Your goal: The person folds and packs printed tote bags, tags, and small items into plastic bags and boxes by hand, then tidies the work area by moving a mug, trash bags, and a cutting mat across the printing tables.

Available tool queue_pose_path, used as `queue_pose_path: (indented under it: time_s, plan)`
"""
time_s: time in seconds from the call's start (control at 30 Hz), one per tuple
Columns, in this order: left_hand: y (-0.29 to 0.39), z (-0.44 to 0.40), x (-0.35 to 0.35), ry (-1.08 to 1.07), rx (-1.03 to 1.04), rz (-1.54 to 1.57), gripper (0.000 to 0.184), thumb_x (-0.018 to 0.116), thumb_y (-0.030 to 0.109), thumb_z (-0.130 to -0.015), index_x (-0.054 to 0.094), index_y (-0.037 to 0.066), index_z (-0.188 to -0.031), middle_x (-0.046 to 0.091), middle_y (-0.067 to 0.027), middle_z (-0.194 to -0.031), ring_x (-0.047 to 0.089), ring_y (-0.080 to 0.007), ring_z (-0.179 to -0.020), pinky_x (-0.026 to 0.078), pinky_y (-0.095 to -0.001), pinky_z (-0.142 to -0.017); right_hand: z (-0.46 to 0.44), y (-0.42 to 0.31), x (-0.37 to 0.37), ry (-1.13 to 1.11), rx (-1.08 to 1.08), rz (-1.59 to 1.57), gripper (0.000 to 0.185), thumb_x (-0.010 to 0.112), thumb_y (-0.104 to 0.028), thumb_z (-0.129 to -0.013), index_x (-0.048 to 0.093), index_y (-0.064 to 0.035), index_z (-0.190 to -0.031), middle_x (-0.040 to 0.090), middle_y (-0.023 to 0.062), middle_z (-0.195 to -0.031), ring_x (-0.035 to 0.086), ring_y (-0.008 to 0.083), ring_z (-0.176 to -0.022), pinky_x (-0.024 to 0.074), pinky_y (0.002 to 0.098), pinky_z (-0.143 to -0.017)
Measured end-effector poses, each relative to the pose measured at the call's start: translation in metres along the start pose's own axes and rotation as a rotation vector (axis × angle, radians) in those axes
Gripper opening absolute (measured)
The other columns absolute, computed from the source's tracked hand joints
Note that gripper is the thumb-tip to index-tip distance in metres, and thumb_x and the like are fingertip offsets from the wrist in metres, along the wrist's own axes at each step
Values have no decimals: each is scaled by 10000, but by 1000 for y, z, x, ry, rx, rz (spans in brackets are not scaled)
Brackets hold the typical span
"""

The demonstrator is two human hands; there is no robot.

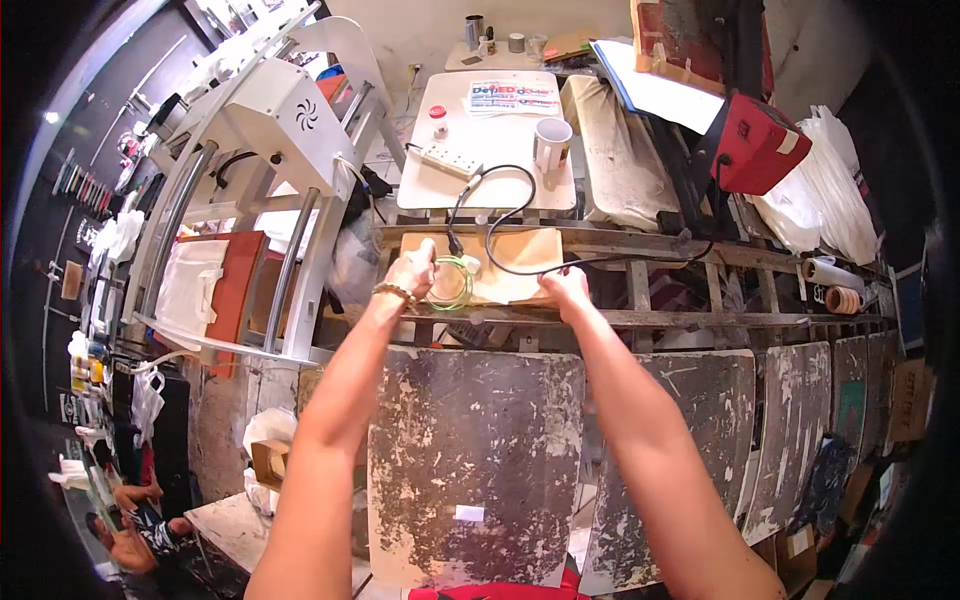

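Note:
A flat piece of brown paper [515,250] lies across a slatted wooden rack. At its left edge is my left hand [412,272], fingers closed beside a coil of green wire [455,300]; what they grip is hidden. My right hand [566,288] pinches the paper's right edge, with the black cord [620,262] passing right by the fingertips. The cord loops up over the paper toward a white power strip [447,160]. Near the green coil, a black plug [455,243] rests at the paper's upper edge, with a small whitish piece beside it.
Behind the rack, a white board [420,185] carries a mug [551,145], a red-lidded jar [438,120] and printed sheets [510,95]. A white machine [290,110] stands left, a red box-shaped device [763,145] right. Worn boards [475,430] lie in front. Another person [140,530] is at lower left.

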State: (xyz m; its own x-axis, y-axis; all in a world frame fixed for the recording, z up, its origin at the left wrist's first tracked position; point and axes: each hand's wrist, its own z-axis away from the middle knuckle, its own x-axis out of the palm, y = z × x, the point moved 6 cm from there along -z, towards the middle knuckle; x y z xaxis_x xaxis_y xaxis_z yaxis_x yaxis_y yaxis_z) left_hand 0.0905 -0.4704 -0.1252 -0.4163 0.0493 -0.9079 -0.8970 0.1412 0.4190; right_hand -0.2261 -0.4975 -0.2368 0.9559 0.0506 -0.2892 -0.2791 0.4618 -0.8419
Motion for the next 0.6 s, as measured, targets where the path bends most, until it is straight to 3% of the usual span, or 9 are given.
queue_pose_path:
  time_s: [0.03, 0.07, 0.2, 0.33, 0.4, 0.43, 0.5, 0.53, 0.6]
  plan:
    - [11, 9, -24, -1, -10, 14, 133, 544, 121, -936, 476, 35, -1010, 657, -219, -753, 662, -403, -726, 497, -481, -629, 35, -31, 4, -151, 155, -384, 356, 722, -123, -808, 586, 49, -1088, 648, 182, -1068, 649, 299, -1003, 559, 456, -863]
    - [20, 18, -45, 3, -21, 30, 119, 549, 117, -935, 493, 44, -1011, 660, -204, -750, 666, -387, -715, 503, -470, -626, 18, -22, 16, -222, 264, -504, 238, 591, -36, -903, 556, 53, -1121, 607, 186, -1109, 637, 322, -1005, 574, 473, -870]
    - [32, 69, -122, 145, -47, 190, 51, 550, 57, -936, 511, 34, -963, 649, -161, -734, 659, -305, -664, 512, -406, -623, 65, -79, 5, -384, 329, -825, 251, 424, -19, -995, 467, 94, -1216, 538, 231, -1205, 604, 337, -1065, 596, 435, -891]
    - [44, 158, -170, 135, -113, 376, 80, 549, -1, -932, 538, 21, -1009, 637, -93, -755, 631, -189, -671, 503, -329, -631, 120, -46, -25, -357, 421, -850, 223, 419, -26, -1005, 471, 85, -1191, 524, 214, -1199, 617, 282, -1024, 627, 353, -790]
    - [48, 214, -173, 116, -191, 525, 132, 547, -19, -937, 557, 19, -1063, 629, -60, -768, 615, -134, -699, 501, -292, -648, 202, -41, -58, -252, 176, -671, 251, 456, -27, -963, 476, 26, -1208, 529, 149, -1144, 610, 241, -918, 619, 333, -736]
    - [48, 242, -165, 75, -251, 663, 170, 550, -17, -943, 564, 24, -1107, 630, -50, -781, 615, -122, -717, 505, -282, -663, 232, -31, -70, -367, -13, -538, 348, 506, -52, -936, 464, -11, -1279, 543, 124, -1174, 612, 234, -945, 603, 330, -677]
    - [44, 303, -145, 78, -365, 885, 202, 538, 0, -961, 600, 26, -1151, 646, -42, -798, 614, -101, -705, 510, -265, -646, 322, -16, -97, -113, 55, -591, 520, 561, -76, -926, 384, -37, -1413, 548, 132, -1276, 619, 212, -1023, 576, 336, -617]
    - [51, 329, -138, 67, -382, 968, 241, 541, 2, -960, 589, 30, -1194, 643, -45, -814, 621, -102, -716, 521, -266, -655, 340, 7, -110, -101, -74, -513, 509, 577, -103, -936, 392, -34, -1405, 554, 120, -1278, 628, 197, -1017, 571, 325, -615]
    - [55, 375, -112, 91, -473, 1169, 270, 540, 18, -964, 576, 47, -1230, 612, -44, -844, 615, -101, -716, 569, -273, -661, 387, 35, -127, 25, -170, -369, 511, 611, -182, -943, 410, -63, -1397, 611, 65, -1169, 644, 143, -885, 521, 249, -561]
